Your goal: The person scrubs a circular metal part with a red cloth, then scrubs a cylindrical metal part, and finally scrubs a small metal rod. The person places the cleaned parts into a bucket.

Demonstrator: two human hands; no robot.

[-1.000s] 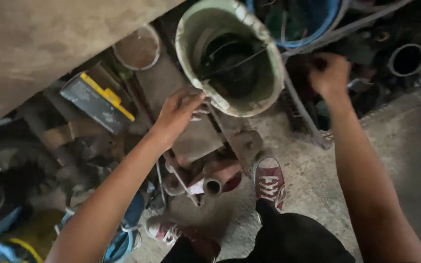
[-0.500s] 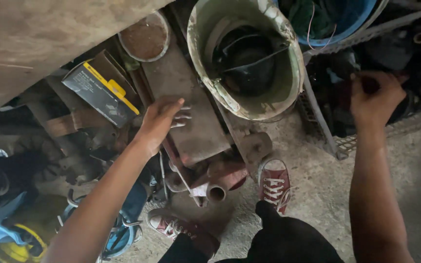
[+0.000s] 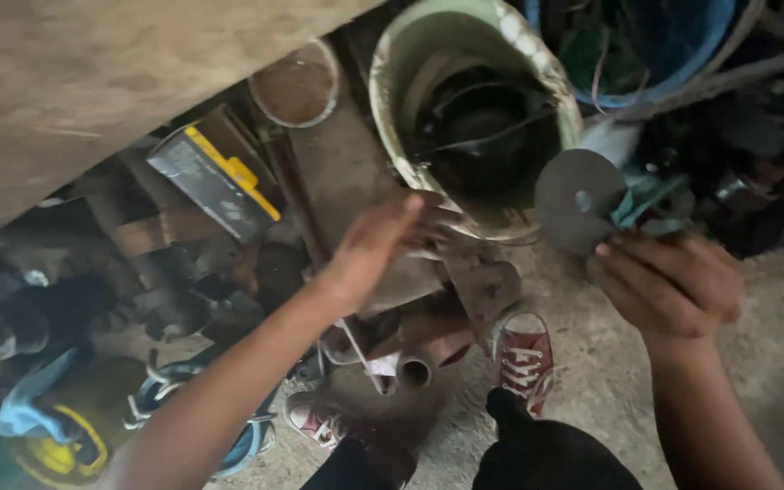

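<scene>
My right hand [image 3: 673, 286] grips a teal grinder [image 3: 632, 195] by its grey disc [image 3: 578, 200], lifted clear — next, my open, empty left hand [image 3: 378, 245], by the bucket [image 3: 392, 118], should steady it.

Left hand [image 3: 383, 240]: arm runs from bottom-left up and to the right, forearm nearly straight, wrist slightly bent, palm down, fingers extended and spread loosely forward, blurred at the tips. Right hand [image 3: 669, 286]: forearm comes up from bottom-right, near vertical, wrist cocked back, fingers curled into a closed grip, knuckles toward the camera. Both arms bare, hands well apart.
</scene>
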